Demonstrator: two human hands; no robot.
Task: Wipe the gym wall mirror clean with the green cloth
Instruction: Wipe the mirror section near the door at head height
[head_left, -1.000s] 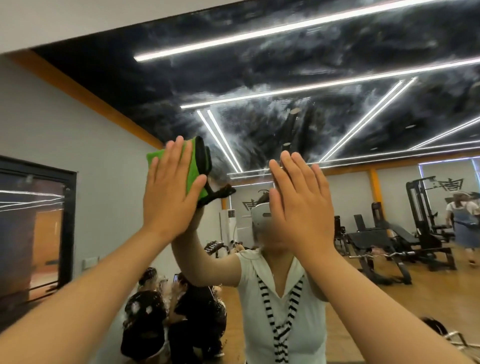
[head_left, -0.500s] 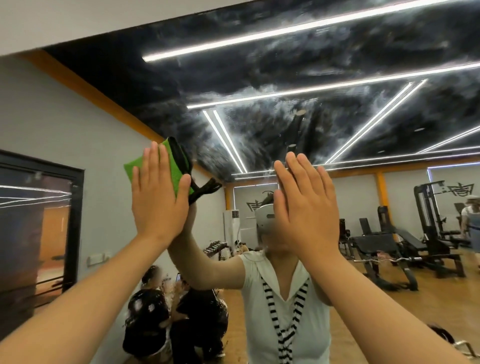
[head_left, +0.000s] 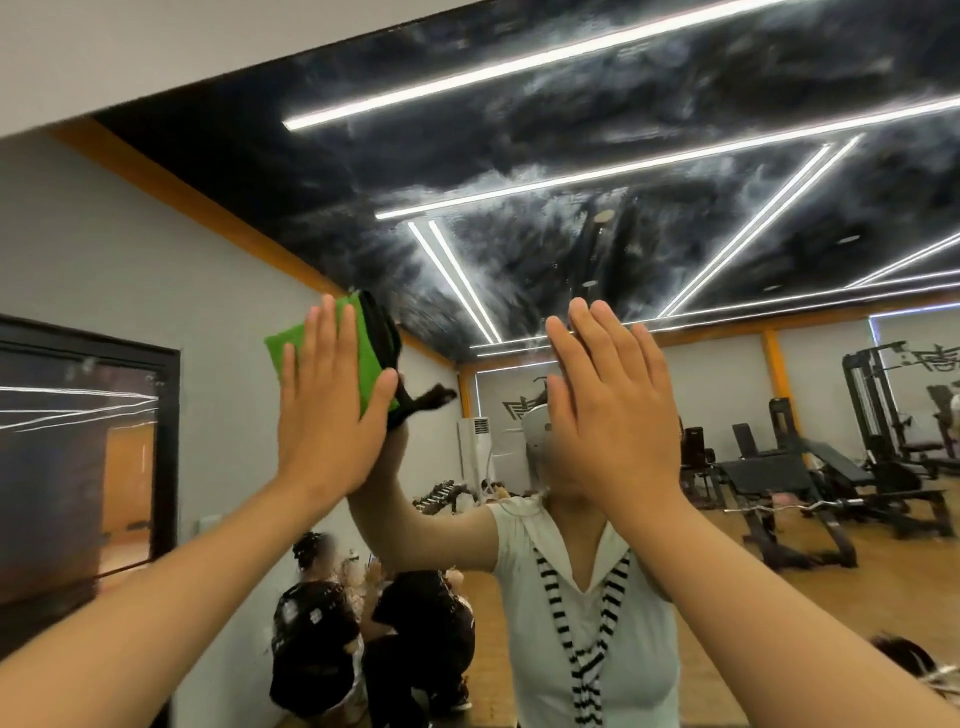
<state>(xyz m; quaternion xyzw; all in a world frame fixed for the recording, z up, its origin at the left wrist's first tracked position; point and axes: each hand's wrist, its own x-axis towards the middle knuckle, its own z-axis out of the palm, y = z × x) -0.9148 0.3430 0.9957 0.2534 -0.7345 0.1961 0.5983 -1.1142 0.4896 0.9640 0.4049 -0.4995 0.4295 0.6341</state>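
Item: large frameless gym wall mirror (head_left: 675, 234), fixed to a pale wall and filling most of the view. The upper glass, where it reflects a dark ceiling with strip lights, carries broad whitish smears and streaks; the lower glass, reflecting benches and racks, reads clearer. Item: right hand (head_left: 613, 415), fingers straight and together, palm toward the glass at head height, holding nothing (actual contact cannot be confirmed). Item: left hand (head_left: 327, 415), fingers straight, palm pressing the cloth flat against the mirror. Item: folded green microfibre cloth (head_left: 369, 358), high on the mirror's left portion under that palm. Status, as judged: wiping is under way, and the hazy upper band remains to be cleared.
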